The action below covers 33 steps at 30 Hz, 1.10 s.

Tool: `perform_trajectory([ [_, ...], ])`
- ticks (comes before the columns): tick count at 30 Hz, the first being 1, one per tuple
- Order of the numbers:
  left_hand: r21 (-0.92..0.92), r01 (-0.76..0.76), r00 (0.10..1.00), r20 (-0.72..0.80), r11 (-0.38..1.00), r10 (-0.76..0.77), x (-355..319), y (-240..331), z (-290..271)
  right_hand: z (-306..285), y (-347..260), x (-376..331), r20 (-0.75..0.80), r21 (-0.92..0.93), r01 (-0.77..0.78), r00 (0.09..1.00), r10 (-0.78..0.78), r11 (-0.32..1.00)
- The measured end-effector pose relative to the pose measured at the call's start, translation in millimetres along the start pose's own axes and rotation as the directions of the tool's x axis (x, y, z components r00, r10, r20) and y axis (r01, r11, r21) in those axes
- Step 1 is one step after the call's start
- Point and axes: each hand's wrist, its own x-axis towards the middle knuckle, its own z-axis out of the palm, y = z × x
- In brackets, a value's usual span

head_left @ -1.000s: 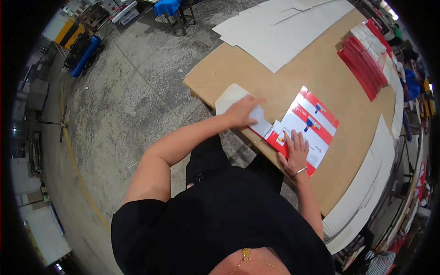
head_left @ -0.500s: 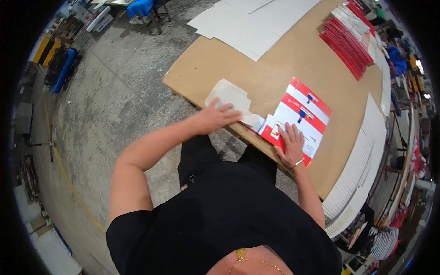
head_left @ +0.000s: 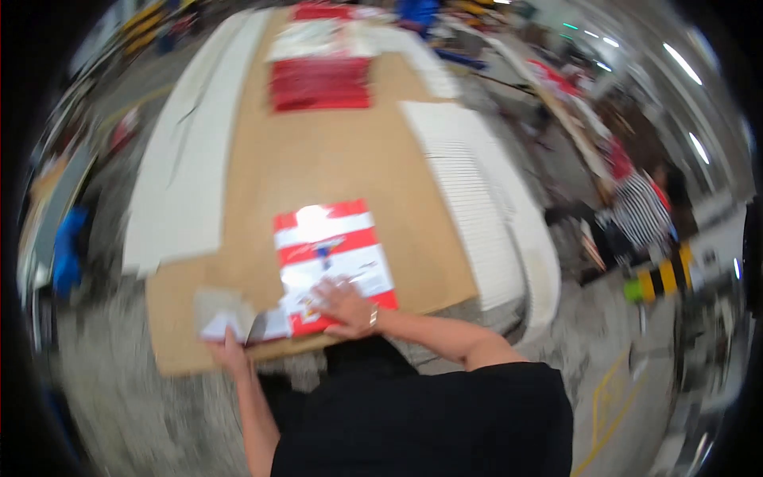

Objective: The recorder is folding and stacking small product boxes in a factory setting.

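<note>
A flat red and white printed carton (head_left: 350,258) lies near the table's front edge, its glossy face up. My right hand (head_left: 346,308) rests on its near part, palm down, fingers spread. To the left, a plain greyish flap (head_left: 218,302) and a white flap (head_left: 274,324) stick out from the printed panel. My left hand (head_left: 230,355) is at the near edge of the flaps, thumb on top and the other fingers mostly hidden below. It appears to grip the carton's edge there, though the picture is smeared by motion.
The carton lies on a brown-topped table (head_left: 318,159). Large white sheets (head_left: 191,151) cover its left side; a stack of white board (head_left: 469,199) lines the right. A red stack (head_left: 320,82) sits at the far end. A person in a striped top (head_left: 640,211) is at right.
The view has swung to the right. My left hand has gone from lying over the grey flap to its near edge, thumb up. My right hand stays on the printed panel.
</note>
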Motion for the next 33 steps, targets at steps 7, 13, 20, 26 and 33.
perform_trajectory([
  [7, 0.42, -0.88, 0.455, 0.879, 0.224, 0.14, -10, 23, 55, -26, -10, -16, -0.064, -0.12, -0.017, 0.998, 0.009, 0.993],
  [13, 0.501, -0.861, 0.472, 0.851, 0.088, -0.23, -26, 66, 65, -23, -14, -6, -0.055, -0.173, 0.017, 0.998, -0.027, 0.985],
  [20, 0.466, -0.884, 0.462, 0.862, -0.035, -0.209, -25, 47, 56, -13, -13, -6, -0.031, -0.246, 0.034, 0.999, -0.043, 0.969],
  [26, 0.529, -0.844, 0.536, 0.823, -0.092, -0.188, -31, 40, 62, -18, -16, -6, -0.036, -0.076, 0.027, 0.999, -0.03, 0.997],
  [33, 0.576, -0.804, 0.593, 0.796, -0.147, -0.125, -46, 43, 84, -13, -16, -5, -0.102, -0.124, -0.031, 0.995, 0.018, 0.992],
])
